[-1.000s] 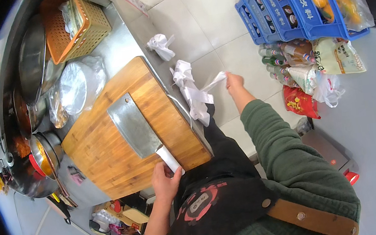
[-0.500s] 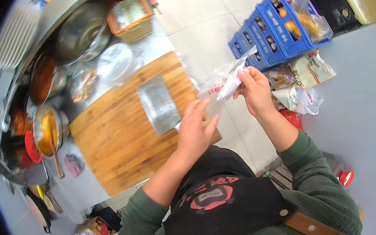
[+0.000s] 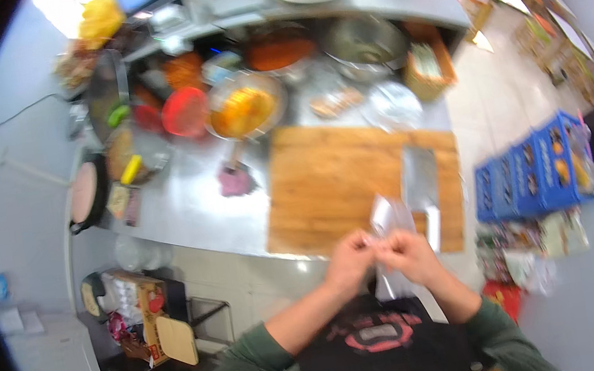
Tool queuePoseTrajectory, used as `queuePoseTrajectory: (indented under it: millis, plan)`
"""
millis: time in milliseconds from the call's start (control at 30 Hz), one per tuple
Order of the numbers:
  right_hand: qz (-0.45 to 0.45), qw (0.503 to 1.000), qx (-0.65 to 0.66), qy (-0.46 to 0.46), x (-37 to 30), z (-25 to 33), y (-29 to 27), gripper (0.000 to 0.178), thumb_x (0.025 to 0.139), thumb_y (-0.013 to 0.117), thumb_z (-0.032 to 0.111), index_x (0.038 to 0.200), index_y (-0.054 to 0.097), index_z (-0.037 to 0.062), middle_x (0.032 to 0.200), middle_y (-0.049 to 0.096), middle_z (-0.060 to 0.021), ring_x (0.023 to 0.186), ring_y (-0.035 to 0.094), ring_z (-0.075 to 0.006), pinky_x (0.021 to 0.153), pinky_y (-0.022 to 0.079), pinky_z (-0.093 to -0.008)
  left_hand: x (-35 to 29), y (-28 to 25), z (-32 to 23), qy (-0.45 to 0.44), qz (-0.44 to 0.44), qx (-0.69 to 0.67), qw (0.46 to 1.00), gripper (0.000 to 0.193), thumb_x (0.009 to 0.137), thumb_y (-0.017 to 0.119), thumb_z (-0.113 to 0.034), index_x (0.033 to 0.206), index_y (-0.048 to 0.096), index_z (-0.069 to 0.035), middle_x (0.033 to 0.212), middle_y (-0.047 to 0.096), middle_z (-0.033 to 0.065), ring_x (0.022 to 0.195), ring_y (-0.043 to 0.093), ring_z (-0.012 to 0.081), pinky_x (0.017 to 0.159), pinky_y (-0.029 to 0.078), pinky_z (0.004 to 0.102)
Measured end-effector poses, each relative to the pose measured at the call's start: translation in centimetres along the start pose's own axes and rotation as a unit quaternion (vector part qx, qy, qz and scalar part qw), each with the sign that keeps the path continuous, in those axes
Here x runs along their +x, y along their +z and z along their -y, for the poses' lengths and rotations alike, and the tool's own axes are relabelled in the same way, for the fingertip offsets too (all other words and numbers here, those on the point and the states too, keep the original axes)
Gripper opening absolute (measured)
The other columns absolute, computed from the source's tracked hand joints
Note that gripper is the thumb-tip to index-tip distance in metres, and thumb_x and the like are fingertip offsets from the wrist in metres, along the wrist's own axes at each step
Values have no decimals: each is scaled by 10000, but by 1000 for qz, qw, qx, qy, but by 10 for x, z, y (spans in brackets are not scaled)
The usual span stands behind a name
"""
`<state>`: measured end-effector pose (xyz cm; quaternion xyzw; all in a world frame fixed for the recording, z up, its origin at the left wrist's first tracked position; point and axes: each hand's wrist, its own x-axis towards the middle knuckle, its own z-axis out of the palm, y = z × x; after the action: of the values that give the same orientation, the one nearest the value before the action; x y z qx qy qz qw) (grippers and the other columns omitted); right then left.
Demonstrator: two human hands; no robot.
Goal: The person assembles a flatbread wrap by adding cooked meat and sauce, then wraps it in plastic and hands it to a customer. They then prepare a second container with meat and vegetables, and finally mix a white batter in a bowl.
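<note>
A thin whitish plastic bag [image 3: 391, 215] is pinched between my two hands, just in front of the wooden cutting board [image 3: 319, 182]. My left hand [image 3: 349, 260] is closed on its gathered edge. My right hand [image 3: 409, 255] grips it right beside the left, fingertips nearly touching. Part of the bag hangs below the hands over my apron, and another part sticks up above them. A cleaver [image 3: 418, 173] with a broad grey blade and a white handle lies on the right side of the board. Blur hides the exact finger positions.
Behind the board stand a bowl of yellow food [image 3: 244, 113], a red bowl [image 3: 185, 113], a large metal bowl [image 3: 366, 44], a clear-lidded container [image 3: 393, 106] and a wicker basket [image 3: 430, 66]. Blue crates [image 3: 533, 169] stand on the floor at right. A pink cloth [image 3: 236, 181] lies on the counter.
My view has swung left toward the counter. Both hands have come together on the bag, which was stretched between them, and moved in front of the board.
</note>
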<state>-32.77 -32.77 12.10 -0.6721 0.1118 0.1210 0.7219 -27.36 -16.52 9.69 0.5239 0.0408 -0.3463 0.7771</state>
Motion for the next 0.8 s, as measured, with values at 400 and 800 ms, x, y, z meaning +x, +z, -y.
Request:
queuePoseTrajectory:
  millis: [400, 800]
  plan:
    - [-61, 964, -186, -182, 67, -71, 29, 55, 943, 650, 82, 956, 649, 29, 732, 642, -12, 644, 611, -119, 577, 487, -281, -67, -69, -49, 71, 51, -219, 972, 143, 966, 688, -123, 1046, 582, -72, 859, 610, 18, 777, 584, 110, 735, 497, 274]
    - [-49, 967, 242, 70, 120, 6, -19, 189, 962, 587, 126, 778, 587, 83, 661, 562, 8, 509, 465, -83, 480, 374, -263, -55, -110, -21, 129, -324, -155, 924, 284, 928, 665, -120, 1169, 556, -17, 971, 629, 75, 894, 639, 197, 771, 532, 390]
